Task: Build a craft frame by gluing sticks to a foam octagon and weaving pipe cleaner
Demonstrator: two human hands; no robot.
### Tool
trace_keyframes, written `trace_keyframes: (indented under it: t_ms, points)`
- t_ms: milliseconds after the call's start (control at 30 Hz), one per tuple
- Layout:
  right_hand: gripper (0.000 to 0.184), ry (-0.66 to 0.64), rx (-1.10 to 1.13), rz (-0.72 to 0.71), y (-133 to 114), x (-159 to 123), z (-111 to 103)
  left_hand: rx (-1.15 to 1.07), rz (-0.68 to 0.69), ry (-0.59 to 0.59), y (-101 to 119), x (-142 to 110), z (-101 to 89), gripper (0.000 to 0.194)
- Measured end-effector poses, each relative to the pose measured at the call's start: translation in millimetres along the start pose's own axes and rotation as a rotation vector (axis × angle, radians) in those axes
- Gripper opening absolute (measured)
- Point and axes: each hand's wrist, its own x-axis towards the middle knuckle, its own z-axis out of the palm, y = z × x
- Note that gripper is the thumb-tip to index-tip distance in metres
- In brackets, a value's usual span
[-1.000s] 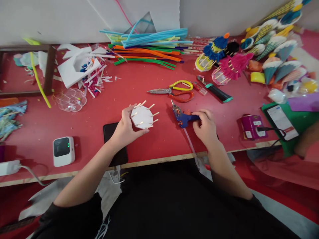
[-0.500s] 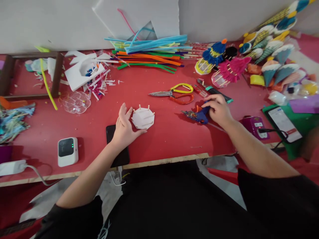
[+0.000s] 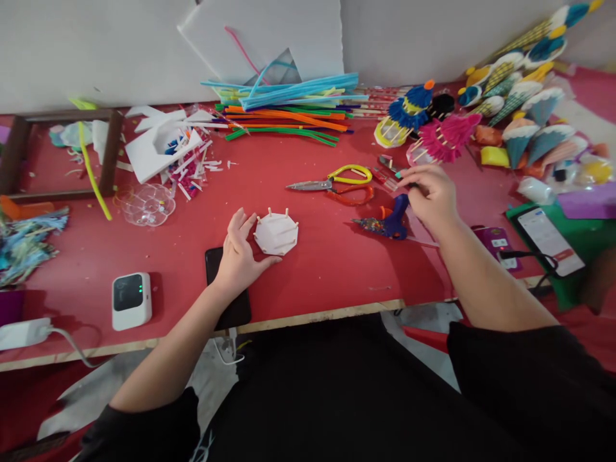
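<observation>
L hand (image 3: pixel 240 253): wide; thumb & fingers spread around L side of wht. base, close to its edge; firm contact can't be confirmed.
R hand (image 3: pixel 430 196): fingers bent, over cutter & just beyond glue gun grip; whether closed on cutter, cannot tell.
Base (image 3: pixel 276 235): wht., multi-sided, flat on counter (image 3: pixel 327 276), between L hand & glue gun; short wooden pegs (image 3: pixel 287 212) stand around rim.
Glue gun (image 3: pixel 393 222): blue, on counter below R hand; nozzle pts. L, toward base; clear stick trails R, under forearm.
Cutter (image 3: pixel 386 162): metal end visible up-L of R hand; handle mostly hidden by hand.
Scissors (image 3: pixel 310 185): beyond base & glue gun; blades tog., pts. L; 1 yel. & 1 orange-red handle loop.
Pipe cleaners (image 3: pixel 298 93): multi-col. bundle at rear ctr., lt. blue on top, orange & green nearer.
Foam pcs. (image 3: pixel 144 157): wht., rear L, w/ small pink & wht. scraps adj.
Clear dish (image 3: pixel 147 205): flower-shaped, nearer than foam pcs.
Frame (image 3: pixel 60 194): brn., far L, yel. strip across it.
Fringed models (image 3: pixel 447 138): blue/yel. & pink, rear R; cone-shaped pcs. (image 3: pixel 517 138) farther R.
Blk. phone (image 3: pixel 235 311): partly under L wrist, near counter edge.
Wht. device (image 3: pixel 131 301): L of blk. phone, grn. lights lit.
Pwr. outlet (image 3: pixel 498 239): purple, R of R forearm, blk. plug in.
</observation>
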Motion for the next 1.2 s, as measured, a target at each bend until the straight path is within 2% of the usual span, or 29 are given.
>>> trace_keyframes:
  t_ms: [133, 233, 300, 433, 567, 667, 733, 833, 900, 1000, 1100, 1200]
  points:
    - [0.011, -0.183, -0.04, -0.003, -4.9, 25.5, 15.4, 0.002, 0.011, 0.008, -0.5, -0.2, 0.6, 0.121]
    - [0.019, -0.4, -0.102, -0.059, -2.8, 40.6, 37.5, -0.023, 0.011, 0.022, -0.1, -0.1, 0.7, 0.116]
    - [0.02, -0.463, -0.132, -0.081, 1.7, 47.9, 52.0, -0.04, 0.003, 0.028, 0.3, -0.1, 0.5, 0.114]
    - [0.018, -0.436, -0.164, -0.08, 13.1, 60.9, 73.7, -0.05, 0.013, 0.02, 0.9, 0.7, 0.8, 0.114]
    - [0.014, -0.441, -0.213, -0.044, 18.6, 79.4, 86.2, -0.067, -0.009, 0.014, 2.1, 2.0, 1.9, 0.112]
    - [0.013, -0.445, -0.226, 0.036, 9.0, 91.2, 86.7, -0.061, -0.025, 0.001, 3.2, 2.7, 3.0, 0.113]
    - [0.015, -0.397, -0.2, 0.077, -9.3, 91.7, 81.6, -0.044, -0.037, -0.001, 3.7, 4.0, 4.1, 0.114]
    - [0.023, -0.24, -0.106, 0.068, -55.3, 75.1, 69.9, -0.041, -0.042, -0.021, 3.6, 9.2, 5.0, 0.115]
    - [0.022, -0.23, -0.052, 0.023, -91.7, 53.5, 63.6, -0.063, -0.035, -0.054, 2.8, 15.2, 3.7, 0.118]
    - [0.018, -0.213, 0.178, 0.008, -136.6, 15.3, 60.6, -0.116, -0.003, -0.121, 1.2, 24.7, -2.1, 0.12]
    - [0.016, -0.217, 0.337, -0.025, -156.3, -15.9, 65.5, -0.122, 0.051, -0.216, 1.3, 29.0, -9.0, 0.127]
    - [0.012, -0.24, 0.406, -0.079, -154.7, -32.9, 74.9, -0.073, 0.09, -0.23, 2.5, 27.2, -10.5, 0.138]
